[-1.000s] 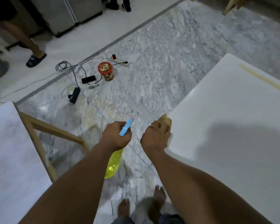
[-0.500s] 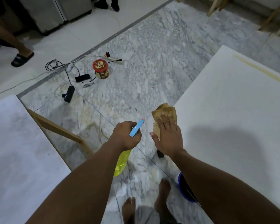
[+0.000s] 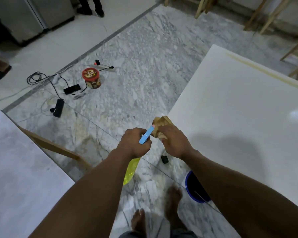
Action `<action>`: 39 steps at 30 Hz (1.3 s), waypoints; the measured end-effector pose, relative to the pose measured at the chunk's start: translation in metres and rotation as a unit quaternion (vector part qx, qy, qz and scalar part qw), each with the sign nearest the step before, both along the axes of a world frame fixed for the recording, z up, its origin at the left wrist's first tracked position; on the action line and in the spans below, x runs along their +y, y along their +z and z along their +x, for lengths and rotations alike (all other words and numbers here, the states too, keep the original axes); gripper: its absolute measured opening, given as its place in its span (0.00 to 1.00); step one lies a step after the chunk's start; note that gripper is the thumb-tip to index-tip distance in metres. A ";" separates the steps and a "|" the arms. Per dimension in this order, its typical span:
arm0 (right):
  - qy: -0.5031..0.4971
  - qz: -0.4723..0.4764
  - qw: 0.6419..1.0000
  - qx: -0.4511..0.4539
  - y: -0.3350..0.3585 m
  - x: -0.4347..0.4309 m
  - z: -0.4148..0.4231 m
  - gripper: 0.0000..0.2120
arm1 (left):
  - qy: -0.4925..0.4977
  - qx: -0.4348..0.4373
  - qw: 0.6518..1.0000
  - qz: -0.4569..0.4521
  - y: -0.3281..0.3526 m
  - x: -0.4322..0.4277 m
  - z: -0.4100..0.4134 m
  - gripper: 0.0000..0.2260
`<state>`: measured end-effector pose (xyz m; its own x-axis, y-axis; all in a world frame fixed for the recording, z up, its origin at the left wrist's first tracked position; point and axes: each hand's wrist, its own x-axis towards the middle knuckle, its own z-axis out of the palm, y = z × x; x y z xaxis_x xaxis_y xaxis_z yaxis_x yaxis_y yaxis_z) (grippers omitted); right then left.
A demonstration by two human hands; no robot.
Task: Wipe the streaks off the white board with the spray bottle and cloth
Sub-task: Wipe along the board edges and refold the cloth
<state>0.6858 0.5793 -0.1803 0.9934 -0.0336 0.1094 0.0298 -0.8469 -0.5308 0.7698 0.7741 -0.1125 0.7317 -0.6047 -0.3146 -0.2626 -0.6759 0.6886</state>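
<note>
My left hand (image 3: 135,143) grips the spray bottle (image 3: 131,170) by its neck; the yellow body hangs below my wrist and the blue spray head points toward the cloth. My right hand (image 3: 175,140) holds the bunched tan cloth (image 3: 162,123) just off the near-left corner of the white board (image 3: 239,117). The board lies flat to the right, with a pale yellow streak (image 3: 265,74) running along its far side. The two hands are close together over the floor.
A second grey-white slab (image 3: 15,169) on a wooden frame stands at the left. A blue bucket (image 3: 193,189) sits under the board's near edge. On the marble floor lie a red-lidded can (image 3: 91,78), cables and black adapters (image 3: 58,107). Wooden frames lean at the back right.
My right hand went from lying flat on the cloth at the board's corner to bunching it up beside the spray head. The left hand moved closer to it. The view shifted slightly.
</note>
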 end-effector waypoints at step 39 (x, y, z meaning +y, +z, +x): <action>-0.214 0.778 0.530 0.260 0.136 -0.239 -0.321 0.24 | 0.095 0.035 0.993 0.056 0.073 -0.227 -0.372 0.07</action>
<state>0.3649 0.3406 -0.0446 0.7409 0.0848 -0.6662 -0.4817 0.7583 -0.4392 0.3976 0.5471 -0.0391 0.8028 -0.4162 -0.4270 -0.0771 -0.7826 0.6178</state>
